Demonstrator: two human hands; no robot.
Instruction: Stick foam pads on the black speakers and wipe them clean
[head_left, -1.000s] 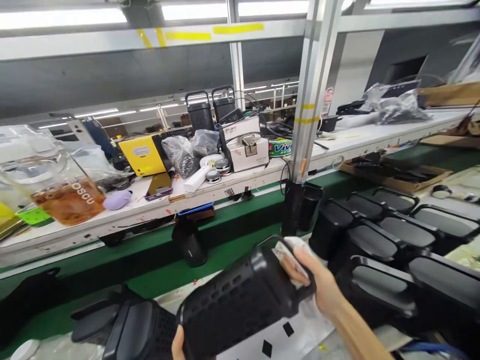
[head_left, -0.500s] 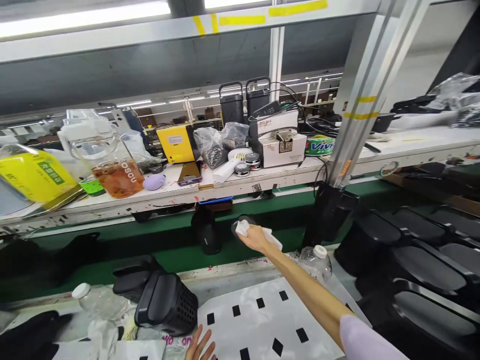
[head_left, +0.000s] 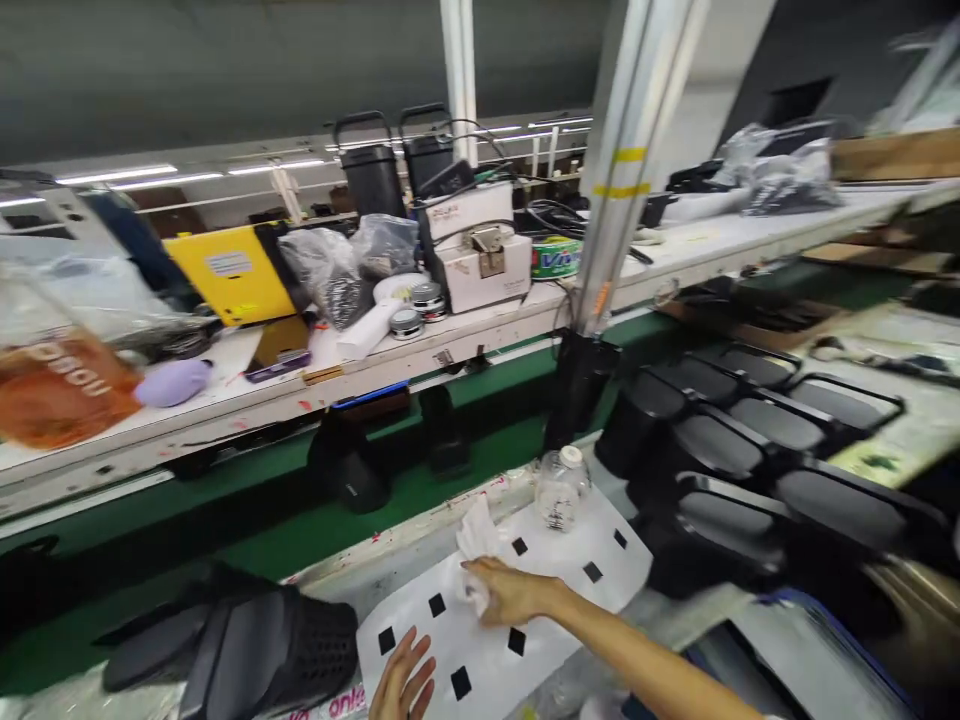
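My right hand (head_left: 514, 592) is closed around a crumpled white cloth (head_left: 477, 535), over a white sheet (head_left: 487, 655) marked with several black squares. At the sheet's lower left edge, my left hand (head_left: 403, 678) has its fingers spread and holds nothing. Just left of it lies a black perforated basket (head_left: 322, 640), tipped on its side. A clear plastic bottle (head_left: 559, 490) with a white cap stands at the far end of the sheet.
Several black bins (head_left: 720, 440) stand in rows at the right. Across the front runs a shelf (head_left: 405, 350) holding a white box (head_left: 487, 275), a yellow box (head_left: 232, 275) and small round tins. A metal post (head_left: 619, 180) rises from the shelf.
My right hand has come down and back with the white cloth, from under the shelf to above the sheet. The view has turned to the right. My left hand stays spread.
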